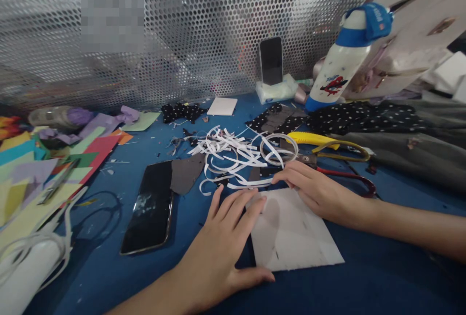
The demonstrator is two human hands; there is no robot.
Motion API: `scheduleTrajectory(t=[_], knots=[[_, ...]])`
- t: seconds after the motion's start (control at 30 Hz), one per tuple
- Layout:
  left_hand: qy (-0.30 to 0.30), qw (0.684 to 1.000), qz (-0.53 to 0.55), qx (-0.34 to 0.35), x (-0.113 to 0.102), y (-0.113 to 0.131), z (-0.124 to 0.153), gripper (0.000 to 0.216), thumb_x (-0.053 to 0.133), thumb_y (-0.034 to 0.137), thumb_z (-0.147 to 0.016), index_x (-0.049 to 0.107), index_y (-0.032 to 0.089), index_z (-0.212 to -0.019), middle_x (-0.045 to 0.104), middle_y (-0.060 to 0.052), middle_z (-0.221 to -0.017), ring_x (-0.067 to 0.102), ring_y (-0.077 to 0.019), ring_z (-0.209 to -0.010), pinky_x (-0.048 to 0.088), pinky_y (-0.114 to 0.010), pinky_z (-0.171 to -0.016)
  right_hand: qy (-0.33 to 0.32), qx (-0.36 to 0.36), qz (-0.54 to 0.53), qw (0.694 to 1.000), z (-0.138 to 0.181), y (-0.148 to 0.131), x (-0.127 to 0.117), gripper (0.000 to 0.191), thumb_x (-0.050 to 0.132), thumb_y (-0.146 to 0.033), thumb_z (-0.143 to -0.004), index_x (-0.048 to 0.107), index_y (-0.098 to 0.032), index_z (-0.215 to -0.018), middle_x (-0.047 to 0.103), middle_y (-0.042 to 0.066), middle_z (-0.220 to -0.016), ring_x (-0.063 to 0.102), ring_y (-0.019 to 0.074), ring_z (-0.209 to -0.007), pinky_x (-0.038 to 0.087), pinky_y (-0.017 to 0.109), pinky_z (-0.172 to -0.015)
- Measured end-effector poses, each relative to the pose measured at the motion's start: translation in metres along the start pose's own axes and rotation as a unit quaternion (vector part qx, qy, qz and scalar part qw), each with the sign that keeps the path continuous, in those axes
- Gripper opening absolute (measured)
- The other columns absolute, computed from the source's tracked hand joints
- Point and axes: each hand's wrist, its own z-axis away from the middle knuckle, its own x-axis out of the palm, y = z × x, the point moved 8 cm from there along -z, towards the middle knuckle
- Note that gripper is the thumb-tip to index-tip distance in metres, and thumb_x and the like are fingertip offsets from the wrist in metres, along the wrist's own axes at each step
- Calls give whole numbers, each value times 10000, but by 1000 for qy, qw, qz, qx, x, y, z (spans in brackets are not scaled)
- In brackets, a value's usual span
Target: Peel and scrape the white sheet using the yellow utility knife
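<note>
A white square card (pixel 291 237) lies on the blue table in front of me, with a few dark marks on it. My left hand (pixel 222 237) is open, its fingers spread, the fingertips at the card's upper left corner and the thumb by its left edge. At the card's top edge, my right hand (pixel 313 189) has its fingers bent together, with the fingertips on the end of a thin white paper strip (pixel 251 182). Its thumb is hidden. Just beyond both hands lies a tangled heap of white paper strips (pixel 233 147).
Left of my hands are a phone (pixel 149 208), grey fabric (pixel 187 172), coloured papers (pixel 80 159) and a white cable (pixel 67 227). Scissors (pixel 342 152), a yellow cutter (pixel 313 139) and tape rings (pixel 278 150) lie beyond. A bottle (pixel 338 67) stands before the perforated metal panel (pixel 182 28).
</note>
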Motion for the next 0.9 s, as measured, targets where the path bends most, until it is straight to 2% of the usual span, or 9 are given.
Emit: scheduleTrajectory(t=[0.33, 0.57, 0.7, 0.9], knots=[[3, 1000, -1, 1, 0, -1, 0, 900, 540, 689, -921, 192, 218, -1603, 312, -116, -1634, 291, -348, -1495, 97, -678, -1217, 2, 1, 10, 1000, 0, -1, 0, 457, 349, 62, -833, 584, -138, -1171, 624, 117, -1037, 608, 231, -990, 548, 388, -904], [-2, 1000, -3, -2, 0, -1, 0, 913, 505, 736, -915, 185, 228, -1603, 303, -99, -1638, 270, -331, -1502, 94, -680, -1218, 8, -4, -2, 1000, 0, 0, -2, 484, 350, 73, -819, 591, -154, -1171, 613, 93, -1001, 606, 205, -929, 557, 341, -859], [1, 1000, -3, -2, 0, 0, -1, 964, 493, 791, -881, 206, 218, -1600, 315, -113, -1632, 283, -343, -1496, 96, -682, -1217, 9, -7, -2, 1000, 0, 0, -3, 493, 357, 74, -802, 594, -153, -1170, 611, 90, -986, 608, 201, -908, 561, 335, -843], [9, 1000, 4, 1, -2, 0, -3, 948, 535, 758, -883, 241, 206, -1596, 346, -130, -1615, 322, -366, -1477, 112, -686, -1214, 6, -2, 12, 1000, 0, 0, 0, 496, 352, 72, -802, 596, -142, -1177, 623, 105, -999, 617, 216, -928, 565, 354, -850]])
